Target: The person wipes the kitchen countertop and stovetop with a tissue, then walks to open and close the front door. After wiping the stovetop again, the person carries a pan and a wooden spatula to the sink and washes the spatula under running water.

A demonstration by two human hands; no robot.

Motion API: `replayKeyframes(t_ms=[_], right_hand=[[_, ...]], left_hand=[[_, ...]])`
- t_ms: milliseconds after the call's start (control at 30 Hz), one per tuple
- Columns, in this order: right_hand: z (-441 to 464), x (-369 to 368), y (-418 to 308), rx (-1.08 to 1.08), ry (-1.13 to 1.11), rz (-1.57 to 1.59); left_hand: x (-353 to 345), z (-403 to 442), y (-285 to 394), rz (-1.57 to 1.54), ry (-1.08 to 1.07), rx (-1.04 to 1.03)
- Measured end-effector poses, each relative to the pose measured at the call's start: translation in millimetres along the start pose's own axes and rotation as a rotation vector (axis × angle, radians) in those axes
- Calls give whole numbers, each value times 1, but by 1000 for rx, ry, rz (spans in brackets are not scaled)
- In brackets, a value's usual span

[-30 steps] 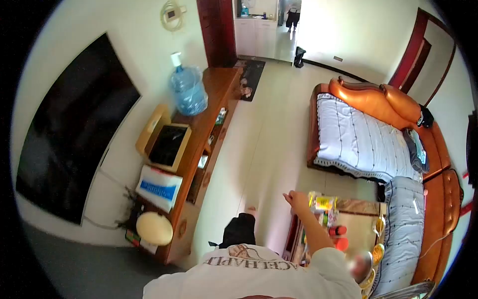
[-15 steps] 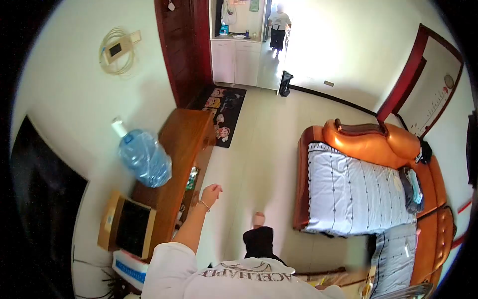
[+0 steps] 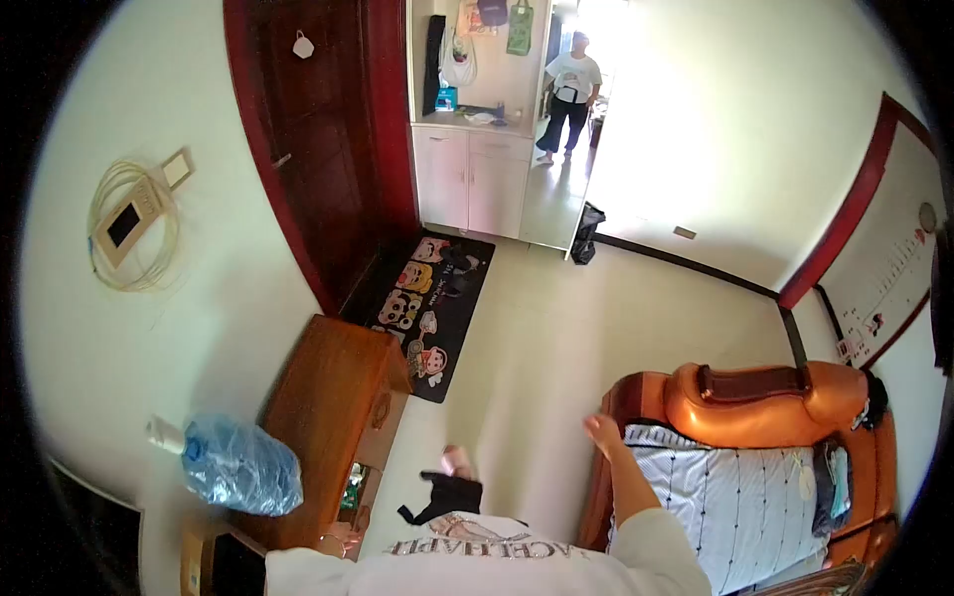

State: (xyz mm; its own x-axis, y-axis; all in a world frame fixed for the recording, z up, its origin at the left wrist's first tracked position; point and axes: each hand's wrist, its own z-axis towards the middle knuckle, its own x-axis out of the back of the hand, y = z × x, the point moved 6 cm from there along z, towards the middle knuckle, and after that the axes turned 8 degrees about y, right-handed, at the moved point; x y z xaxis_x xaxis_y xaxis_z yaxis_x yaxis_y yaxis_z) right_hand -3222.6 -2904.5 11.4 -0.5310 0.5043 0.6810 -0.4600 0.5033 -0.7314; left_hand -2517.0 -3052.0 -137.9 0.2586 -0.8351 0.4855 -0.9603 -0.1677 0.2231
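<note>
fingers of the right hand (image 3: 600, 434) look loosely curled; how far apart they are, i cannot tell. that arm reaches forward, and the hand shows against the near corner of the sofa (image 3: 775, 402), though whether it touches is unclear. the left hand (image 3: 345, 537) hangs low by the front of the cabinet (image 3: 333, 377), a bracelet (image 3: 328, 537) at its wrist; it is too small and partly hidden to tell its grip, or whether it meets the wood.

the sofa stands to the right, its seat under a striped sheet (image 3: 725, 507), with folded clothes (image 3: 833, 487) at the far right end. the cabinet runs along the left wall. on its top stands a blue jug (image 3: 238, 467) in clear wrap, a white pump (image 3: 165, 434) on its neck, and near it a box (image 3: 199, 556), cut off below. some small items (image 3: 355, 487) sit in an opening of the cabinet front, just beyond the left hand.

between cabinet and sofa, a bare foot (image 3: 458, 462) shows on the pale floor (image 3: 537, 348). ahead, a dark mat (image 3: 427, 328) lies before the door (image 3: 308, 129). beside a white cupboard (image 3: 467, 179), a mirror (image 3: 556, 204) shows a person, and a black bag (image 3: 586, 233) stands at its foot.
</note>
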Motion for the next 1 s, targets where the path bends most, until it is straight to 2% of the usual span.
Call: replayKeyframes(t_ms=[33,133,167,200,233,300,333,367,400,433,500,567,600,667,700,733,800,833,900,967,1000], right_hand=[[48,-19,-15,-60,-46,235],[149,-52,-88,-22,-109,199],[176,-65,-97,-73,-159,104],[204,-80,-98,-142,-207,200],[222,-93,-87,-225,-272,281],[265,-137,-1,-458,-500,375],[283,-137,20,-370,-586,-239],[291,-137,41,-609,-618,173],[301,-123,39,-602,-582,45],[319,-125,73,-678,-737,19],[349,-82,68,-715,-537,188],[415,-92,90,-1328,-785,-189],[461,-109,81,-1320,-818,-248],[631,-143,5,-317,-477,102],[718,-183,-56,-72,-504,-133],[789,-234,-148,159,-566,-377],[864,-319,-347,568,-631,-500],[876,-357,-449,744,-659,-491],[877,-426,-638,1057,-690,-450],[846,-482,-790,1332,-677,-393],[836,-522,-840,1591,-518,-346]], left_hand=[[15,19,25,-20,7,1],[83,83,127,-43,68,-95],[115,104,173,-29,113,-179],[143,124,215,-3,160,-262],[175,138,257,27,229,-347],[247,138,363,-32,378,-527],[286,130,416,-101,438,-605],[322,124,466,-147,456,-652],[356,120,511,-182,471,-671],[385,130,545,-148,413,-576],[426,164,596,-166,543,-908],[461,189,621,-248,542,-876],[476,199,631,-295,529,-897],[483,236,619,-379,573,-776],[476,257,604,-401,601,-651],[464,282,584,-404,608,-508],[413,327,541,-315,517,-260],[380,342,522,-221,439,-205],[316,354,508,57,283,-302],[254,371,495,-61,148,-272],[247,358,498,-651,30,163]])
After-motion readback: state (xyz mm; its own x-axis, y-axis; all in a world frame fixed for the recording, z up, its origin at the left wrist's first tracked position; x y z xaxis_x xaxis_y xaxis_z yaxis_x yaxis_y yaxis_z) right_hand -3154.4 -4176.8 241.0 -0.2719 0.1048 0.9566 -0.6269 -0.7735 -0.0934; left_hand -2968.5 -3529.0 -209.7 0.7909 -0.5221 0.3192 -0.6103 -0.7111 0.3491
